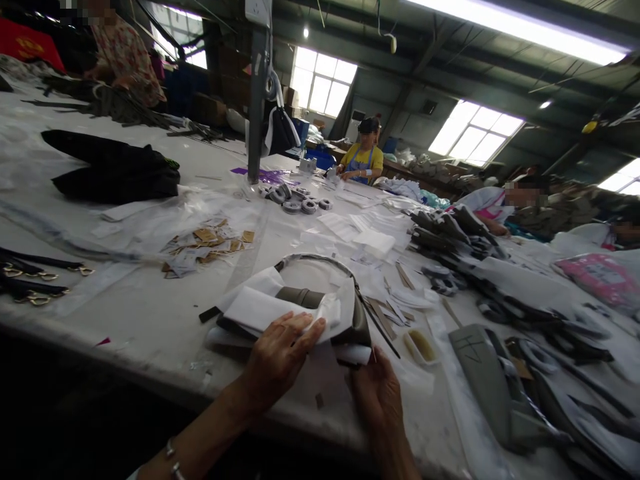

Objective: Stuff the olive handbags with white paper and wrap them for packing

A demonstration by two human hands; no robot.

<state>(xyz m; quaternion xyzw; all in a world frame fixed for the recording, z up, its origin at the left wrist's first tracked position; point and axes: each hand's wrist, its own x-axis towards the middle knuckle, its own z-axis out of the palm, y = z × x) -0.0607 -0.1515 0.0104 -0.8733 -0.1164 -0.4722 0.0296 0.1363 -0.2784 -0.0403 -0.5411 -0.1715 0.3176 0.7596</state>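
A grey-olive handbag [305, 298] wrapped in white paper [260, 307] lies on the white worktable [140, 313] near its front edge, its curved handle [320, 260] arching behind. My left hand [280, 353] rests flat on the white paper, fingers stretched out over the bag. My right hand [377, 393] grips the bag's right lower corner and a fold of white paper, fingers curled.
Black straps with gold buckles [30, 280] lie at the left edge, a black bag [115, 173] farther back. Brown tags [210, 243], tape rolls [295, 200], a glue dish [423, 345] and grey bag parts [480, 373] lie around. Other people work across the table.
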